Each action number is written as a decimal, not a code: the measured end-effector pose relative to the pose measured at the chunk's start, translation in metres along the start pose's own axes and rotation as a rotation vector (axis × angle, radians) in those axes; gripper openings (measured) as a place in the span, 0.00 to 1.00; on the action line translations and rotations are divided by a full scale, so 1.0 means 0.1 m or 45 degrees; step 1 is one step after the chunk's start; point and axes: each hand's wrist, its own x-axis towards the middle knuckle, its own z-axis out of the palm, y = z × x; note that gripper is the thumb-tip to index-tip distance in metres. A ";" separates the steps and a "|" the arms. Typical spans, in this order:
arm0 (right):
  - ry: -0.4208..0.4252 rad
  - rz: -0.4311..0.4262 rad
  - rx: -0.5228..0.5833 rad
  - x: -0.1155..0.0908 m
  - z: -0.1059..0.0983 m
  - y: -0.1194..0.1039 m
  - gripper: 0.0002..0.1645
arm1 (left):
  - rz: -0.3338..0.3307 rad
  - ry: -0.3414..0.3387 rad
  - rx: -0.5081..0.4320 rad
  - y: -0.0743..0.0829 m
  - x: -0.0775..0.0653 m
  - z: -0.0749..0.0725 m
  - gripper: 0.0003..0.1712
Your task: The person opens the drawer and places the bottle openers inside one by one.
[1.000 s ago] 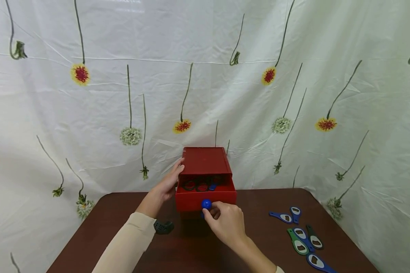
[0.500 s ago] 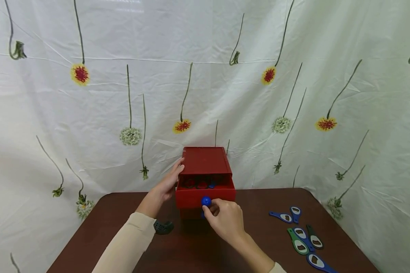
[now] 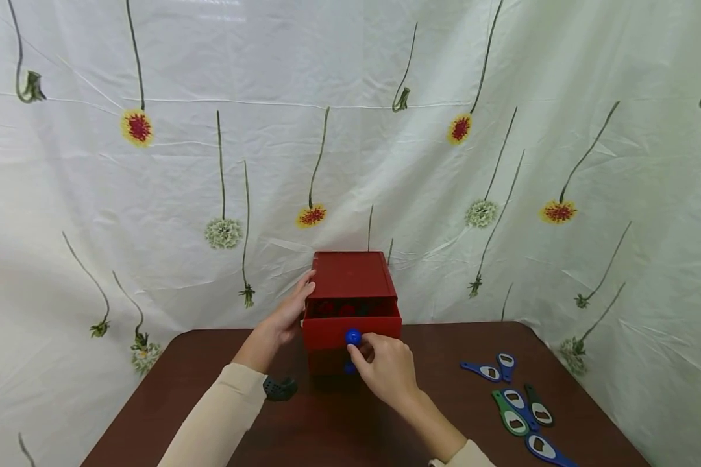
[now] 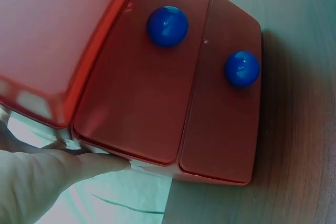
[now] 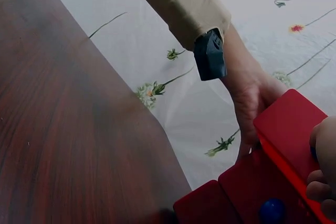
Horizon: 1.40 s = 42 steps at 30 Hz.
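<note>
A red cabinet of small drawers stands on the table with its top drawer partly pulled out. Dark contents show dimly inside that drawer. My right hand pinches the drawer's blue knob between thumb and fingers; in the right wrist view only part of this hand shows at the edge. My left hand rests along the cabinet's left side, fingers extended. Two lower drawers, each with a blue knob, are flush in the left wrist view.
Several bottle openers, blue, green and black, lie on the right of the dark brown table. A black wrist-worn device hangs beneath the left wrist. A white flowered cloth hangs behind the table.
The top drawer has slid partway into the cabinet, and its contents show less. My right hand has moved forward with the knob. The left hand has stayed at the cabinet's side.
</note>
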 end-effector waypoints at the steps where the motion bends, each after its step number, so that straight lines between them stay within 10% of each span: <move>1: 0.001 -0.007 -0.006 0.01 0.01 0.01 0.09 | -0.002 0.003 0.001 0.00 0.00 0.00 0.34; 42: -0.063 0.028 -0.073 0.29 0.20 0.25 0.11 | -0.029 0.031 -0.041 -0.02 0.01 0.02 0.33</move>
